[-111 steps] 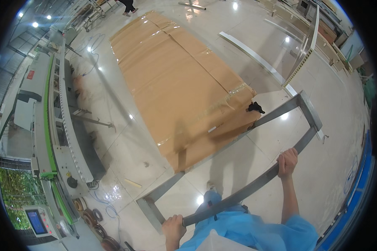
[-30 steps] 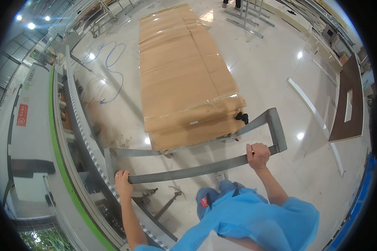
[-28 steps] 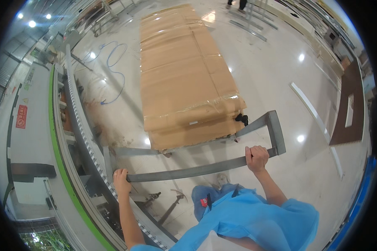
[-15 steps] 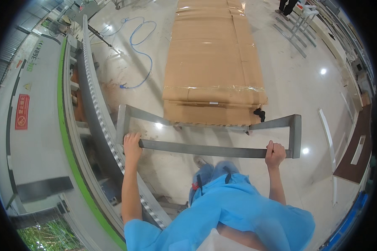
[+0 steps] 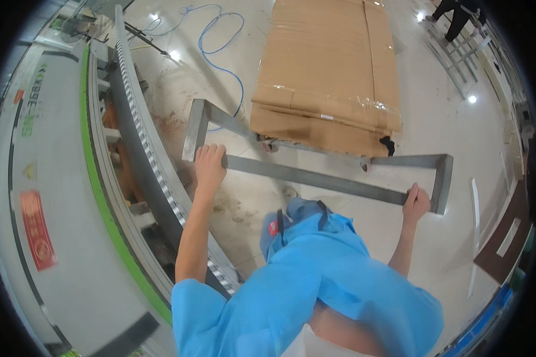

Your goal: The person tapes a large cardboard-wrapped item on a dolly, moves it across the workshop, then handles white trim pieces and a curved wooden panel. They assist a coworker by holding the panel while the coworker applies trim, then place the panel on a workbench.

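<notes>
Item: long grey U-shaped metal frame (image 5: 315, 177), centre of frame, carried level across the body; left hand (image 5: 210, 166) clenched round its bar near the left corner, right hand (image 5: 416, 201) clenched near the right corner, a wide grip that likely keeps the long piece balanced. Adjacent: flat brown cardboard-wrapped stack (image 5: 330, 65) on the glossy floor, upper centre; grey-and-green roller conveyor machine (image 5: 110, 178) at left; blue hose (image 5: 220, 41) at top.

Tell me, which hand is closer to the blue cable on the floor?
Left. The left hand grips the grey frame just below the blue cable; the right hand holds the frame's far end, well away from it.
</notes>
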{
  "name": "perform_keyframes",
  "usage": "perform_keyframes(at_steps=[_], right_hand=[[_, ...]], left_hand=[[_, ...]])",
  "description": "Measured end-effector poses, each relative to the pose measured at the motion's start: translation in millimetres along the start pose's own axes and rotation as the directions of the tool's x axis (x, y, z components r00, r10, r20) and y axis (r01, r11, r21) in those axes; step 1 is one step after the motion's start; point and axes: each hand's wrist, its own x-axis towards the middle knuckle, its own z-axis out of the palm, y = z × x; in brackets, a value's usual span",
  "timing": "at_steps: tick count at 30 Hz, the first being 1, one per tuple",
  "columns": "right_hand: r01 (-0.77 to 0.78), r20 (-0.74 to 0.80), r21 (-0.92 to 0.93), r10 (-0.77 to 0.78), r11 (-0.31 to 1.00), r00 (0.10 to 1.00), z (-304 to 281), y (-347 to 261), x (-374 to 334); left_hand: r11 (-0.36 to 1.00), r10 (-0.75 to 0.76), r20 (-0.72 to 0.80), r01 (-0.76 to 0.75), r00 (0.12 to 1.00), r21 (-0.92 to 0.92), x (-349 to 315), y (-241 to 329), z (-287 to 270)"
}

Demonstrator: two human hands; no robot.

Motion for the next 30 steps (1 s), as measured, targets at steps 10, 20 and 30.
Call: perform_keyframes(at_steps=[10,20,30], right_hand=[[-0.318,-0.025,-0.073,0.317,0.945,0.948,89.5,-16.8,126.3],[-0.41,0.163,-0.467,0.533,0.783,0.83,196.5,-43.4,308.4],[-0.521,-0.075,-0.182,0.516,0.834,0.853,412.5,-159.7,491.8]], left_hand=[[0.975,0.183,0.058,-0.174,0.981,-0.139,175.6,-75.3,28.0],[0.93,0.312,0.033,-0.298,0.949,-0.214,402.2,-138.6,50.1],[0.904,0.385,-0.003,-0.378,0.923,-0.201,682.8,-352.3,105.0]])
